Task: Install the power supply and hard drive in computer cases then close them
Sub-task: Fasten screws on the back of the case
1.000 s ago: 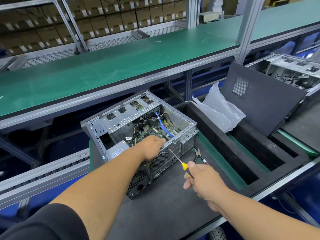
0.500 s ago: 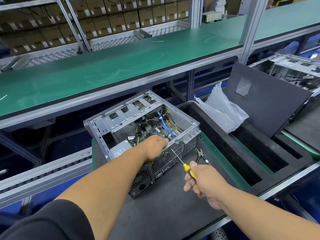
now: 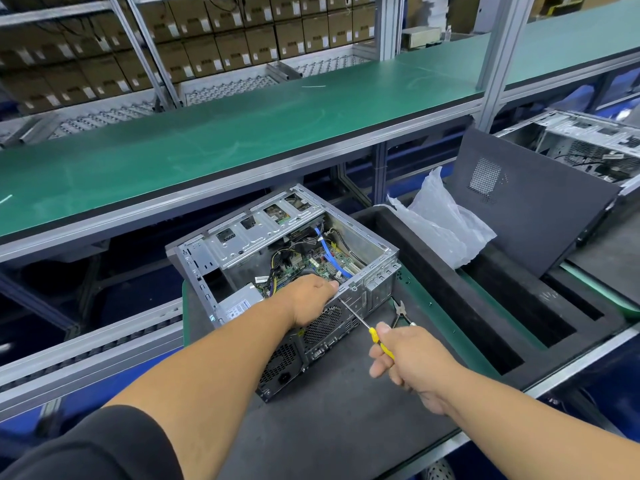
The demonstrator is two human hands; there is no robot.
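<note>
An open grey computer case (image 3: 379, 291) lies on its side on the dark mat, motherboard and blue cables showing inside. The silver power supply (image 3: 239, 304) sits in its near left corner. My left hand (image 3: 313, 296) grips the case's rear top edge, fingers curled over the rim. My right hand (image 3: 407, 358) holds a yellow-handled screwdriver (image 3: 375, 337); its tip meets the rear panel just below my left hand. The black side panel (image 3: 530, 206) leans upright to the right.
Small pliers (image 3: 401, 311) lie on the mat beside the case. A black foam tray (image 3: 485, 306) holds a clear plastic bag (image 3: 443, 223). Another open case (image 3: 588, 143) is at the far right. A green shelf (image 3: 242, 133) runs above; roller rails sit at left.
The screwdriver tip has moved up against the rear panel near my left hand, and my right hand has shifted slightly. My left hand keeps its hold on the case.
</note>
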